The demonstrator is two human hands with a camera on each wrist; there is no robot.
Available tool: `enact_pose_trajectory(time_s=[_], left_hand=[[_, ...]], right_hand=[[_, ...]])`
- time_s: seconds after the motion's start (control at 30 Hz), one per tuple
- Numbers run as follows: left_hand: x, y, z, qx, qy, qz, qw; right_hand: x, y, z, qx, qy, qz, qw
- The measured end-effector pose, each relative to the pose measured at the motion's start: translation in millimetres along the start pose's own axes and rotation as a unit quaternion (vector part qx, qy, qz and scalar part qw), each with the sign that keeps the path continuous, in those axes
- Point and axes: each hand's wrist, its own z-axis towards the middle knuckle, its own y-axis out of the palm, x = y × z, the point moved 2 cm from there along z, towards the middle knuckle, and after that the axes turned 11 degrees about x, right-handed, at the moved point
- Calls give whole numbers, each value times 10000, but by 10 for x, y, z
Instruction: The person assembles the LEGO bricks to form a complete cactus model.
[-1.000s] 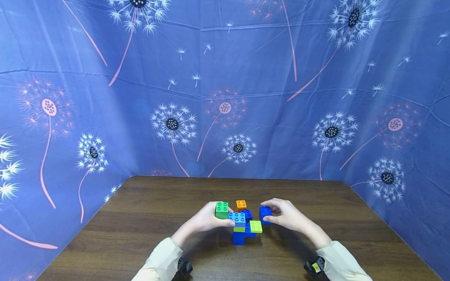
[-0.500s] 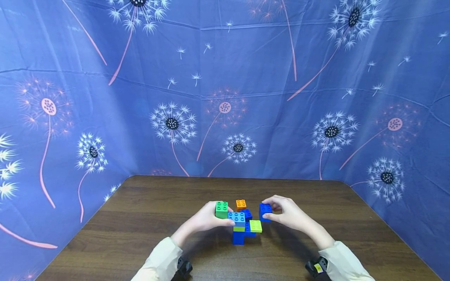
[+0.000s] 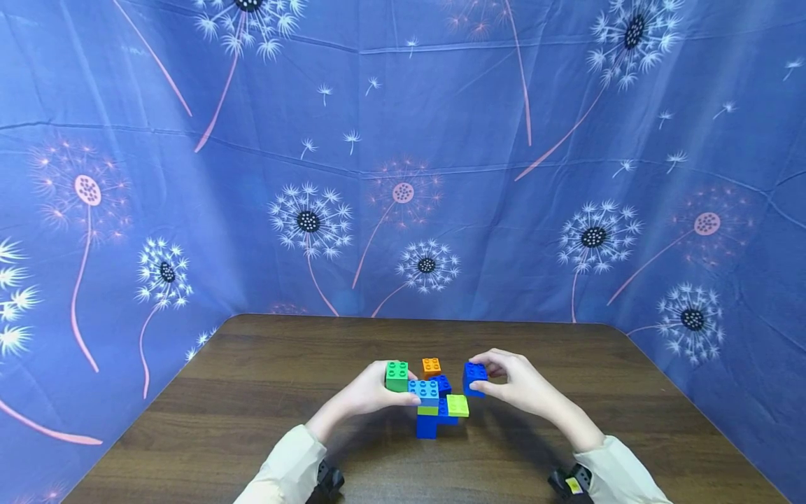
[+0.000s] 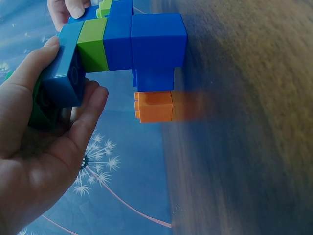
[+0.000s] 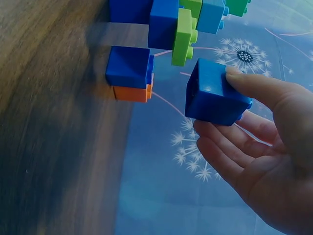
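Note:
A stepped build of toy building bricks stands on the table, with a dark blue brick [image 3: 427, 428] at its base. On it sit a lime layer [image 4: 93, 45] and a light blue brick [image 3: 424, 393] on top. A green brick [image 3: 397, 376] juts out at the upper left. My left hand [image 3: 367, 390] grips the light blue brick, thumb on its near side and fingers behind. To the right, a flat lime brick [image 3: 457, 405] sits on a blue part. My right hand [image 5: 264, 142] pinches a separate dark blue brick [image 5: 215, 93] between thumb and fingers, raised off the table and apart from the build.
Behind the build lie an orange brick [image 3: 431, 367] and another dark blue brick [image 3: 443, 384] on the brown wooden table [image 3: 264, 350]. A blue cloth [image 3: 478, 189] with dandelion print hangs beyond the table's back edge.
My right hand has lifted the dark blue brick slightly and tilted a little. My left hand and the build have stayed in place.

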Motion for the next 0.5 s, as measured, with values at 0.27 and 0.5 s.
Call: enact_pose_trajectory(time_s=[0.27,0.5], left_hand=[[-340,86,108,61,-95,34,9999],[-397,82,112,1,217,-46,9998]], right_hand=[[-34,18,-34,-133,-63,18,9999],[-57,39,-56,-299,-69,141,9994]])
